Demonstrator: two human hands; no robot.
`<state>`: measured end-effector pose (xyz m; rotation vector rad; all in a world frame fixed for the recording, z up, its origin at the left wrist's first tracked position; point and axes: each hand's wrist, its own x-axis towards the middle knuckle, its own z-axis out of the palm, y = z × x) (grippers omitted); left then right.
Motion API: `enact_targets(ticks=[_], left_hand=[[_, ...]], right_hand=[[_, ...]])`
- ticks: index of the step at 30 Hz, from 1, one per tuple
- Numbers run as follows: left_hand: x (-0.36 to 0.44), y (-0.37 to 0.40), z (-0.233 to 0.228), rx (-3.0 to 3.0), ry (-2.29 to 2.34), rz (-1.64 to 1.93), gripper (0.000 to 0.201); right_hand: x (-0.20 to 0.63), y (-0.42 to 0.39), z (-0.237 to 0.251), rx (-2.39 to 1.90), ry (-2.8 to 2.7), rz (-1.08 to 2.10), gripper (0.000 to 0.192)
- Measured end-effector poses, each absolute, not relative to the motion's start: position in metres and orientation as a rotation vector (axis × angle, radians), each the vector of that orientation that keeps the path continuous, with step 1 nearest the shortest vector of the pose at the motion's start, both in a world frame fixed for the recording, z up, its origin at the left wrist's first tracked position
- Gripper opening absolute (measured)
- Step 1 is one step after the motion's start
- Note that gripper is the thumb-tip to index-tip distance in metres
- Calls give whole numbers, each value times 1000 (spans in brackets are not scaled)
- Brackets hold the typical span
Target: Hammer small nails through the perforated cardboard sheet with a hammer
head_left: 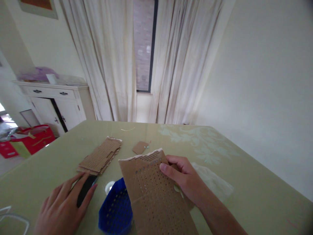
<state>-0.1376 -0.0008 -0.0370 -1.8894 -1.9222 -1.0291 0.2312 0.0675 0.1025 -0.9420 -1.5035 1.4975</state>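
Observation:
My right hand (186, 180) grips the right edge of a brown cardboard sheet (151, 195) punched with rows of small holes, holding it tilted above the table. My left hand (64, 204) rests on the table with its fingers around a dark, slim tool (84, 192); what kind of tool it is I cannot tell. A blue perforated basket (115, 210) sits between my hands, partly hidden under the sheet. A small white round object (109, 187) lies just behind the basket.
A stack of perforated cardboard pieces (100, 158) and a small cardboard scrap (140, 147) lie farther back on the green glossy table (244, 182). Curtains (107, 58), a white cabinet (58, 104) and red bags (34, 138) stand beyond.

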Motion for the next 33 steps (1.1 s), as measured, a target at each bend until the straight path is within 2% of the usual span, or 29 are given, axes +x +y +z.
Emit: enact_targets(ticks=[4,10,13,15,19,24,33], left_hand=[[-78,4,19,-2147,-1541,-1204,44],[-22,39,75,-2534,-984,-1384,28],[-14,62,97,-2555,-851,-1348,25],[-10,74,109,-2559,-793,-1270,23],[-4,92,112,-2544,-704,-1216,25],[2,99,98,-2504,-605,-1147,28],[-5,94,98,-2487,-582,-1170,22]], right_hand=[[231,66,105,-887,-1413,1630,45],[236,70,105,-809,-1378,1748,48],[239,74,107,-778,-1370,1725,42],[241,77,108,-783,-1291,1656,46],[241,81,108,-802,-1191,1639,61],[239,87,100,-855,-1181,1645,51],[237,87,106,-961,-1247,1582,58]])
